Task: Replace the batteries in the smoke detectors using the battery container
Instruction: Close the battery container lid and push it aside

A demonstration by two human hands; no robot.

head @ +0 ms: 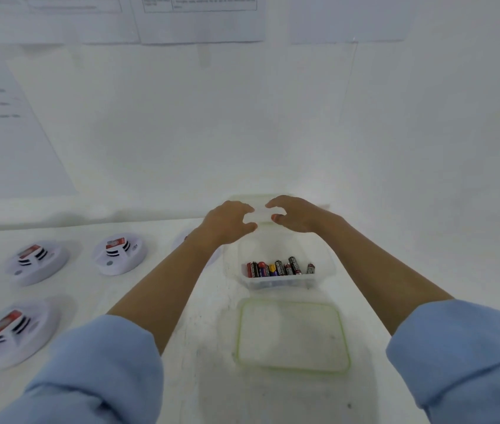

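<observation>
An open clear battery container (pixel 279 283) sits on the white table with several batteries (pixel 279 268) standing in it. Its green-rimmed lid (pixel 293 336) lies flat just in front. Behind the container is a second clear plastic box (pixel 262 201), faint against the wall. My left hand (pixel 227 221) and my right hand (pixel 296 214) reach over the batteries, fingers and thumbs curled around that box's near edge. Three white smoke detectors (pixel 118 254) (pixel 36 261) (pixel 13 332) lie on the left. A fourth (pixel 181 240) is mostly hidden by my left forearm.
The white wall rises right behind the table, with paper sheets (pixel 202 19) taped on it and another sheet (pixel 3 133) at the left. Bare tabletop (pixel 212 316) lies between my forearms and in front of the lid.
</observation>
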